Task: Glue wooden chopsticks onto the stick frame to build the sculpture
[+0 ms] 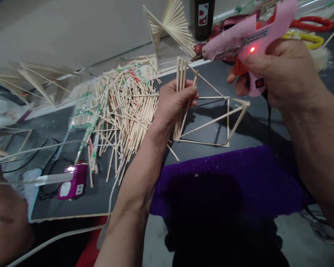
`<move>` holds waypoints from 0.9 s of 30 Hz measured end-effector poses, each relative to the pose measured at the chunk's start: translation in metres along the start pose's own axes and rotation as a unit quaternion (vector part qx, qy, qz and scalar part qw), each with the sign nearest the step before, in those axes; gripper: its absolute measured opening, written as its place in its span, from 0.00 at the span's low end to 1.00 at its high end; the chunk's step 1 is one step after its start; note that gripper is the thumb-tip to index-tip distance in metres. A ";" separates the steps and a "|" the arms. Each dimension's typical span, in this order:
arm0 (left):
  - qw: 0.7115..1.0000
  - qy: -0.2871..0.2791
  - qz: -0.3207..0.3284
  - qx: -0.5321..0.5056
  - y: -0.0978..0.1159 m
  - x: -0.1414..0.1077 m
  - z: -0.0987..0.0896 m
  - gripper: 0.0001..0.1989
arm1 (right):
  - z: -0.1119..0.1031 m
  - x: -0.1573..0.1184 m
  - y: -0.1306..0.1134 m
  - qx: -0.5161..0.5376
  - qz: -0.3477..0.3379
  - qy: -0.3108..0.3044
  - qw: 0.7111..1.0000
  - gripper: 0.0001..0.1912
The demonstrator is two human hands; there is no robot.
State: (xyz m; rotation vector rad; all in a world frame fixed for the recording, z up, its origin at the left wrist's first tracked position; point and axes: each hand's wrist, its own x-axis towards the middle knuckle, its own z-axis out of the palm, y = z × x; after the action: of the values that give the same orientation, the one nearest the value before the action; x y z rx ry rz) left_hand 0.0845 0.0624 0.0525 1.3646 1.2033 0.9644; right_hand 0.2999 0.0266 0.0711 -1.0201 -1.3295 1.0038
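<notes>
- head view: my left hand (178,98) is closed around the upright sticks (178,71) at the left end of a stick frame (211,122).
- that frame stands on the dark table (100,200), just beyond a purple cloth (211,165) lying along the near edge.
- my right hand (289,70) is wrapped round a pink glue gun (233,40), a red light (252,49) lit on its side; i have it raised above the table, its nozzle (197,57) by the frame's upper stick ends. i cannot tell if they touch.
- loose sticks (130,111) lie heaped left of my left hand; a magenta socket box (79,180) sits by the near left corner.
- along the far edge are a twisted stick model (179,29) and a dark cup (202,31).
</notes>
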 end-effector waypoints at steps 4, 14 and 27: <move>1.000 0.000 0.002 -0.004 0.000 0.000 0.000 0.04 | 0.002 -0.002 0.001 -0.012 0.002 0.017 1.000 0.09; 1.000 -0.004 0.005 -0.013 -0.002 0.001 0.000 0.04 | 0.000 0.000 0.007 -0.007 0.008 0.016 1.000 0.09; 1.000 -0.007 -0.002 -0.025 -0.001 0.001 0.001 0.04 | 0.003 -0.002 0.009 0.003 -0.002 0.008 1.000 0.13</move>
State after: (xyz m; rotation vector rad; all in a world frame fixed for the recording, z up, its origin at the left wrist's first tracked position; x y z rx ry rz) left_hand 0.0851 0.0632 0.0517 1.3272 1.1625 0.9751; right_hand 0.2968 0.0270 0.0615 -1.0175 -1.3144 0.9945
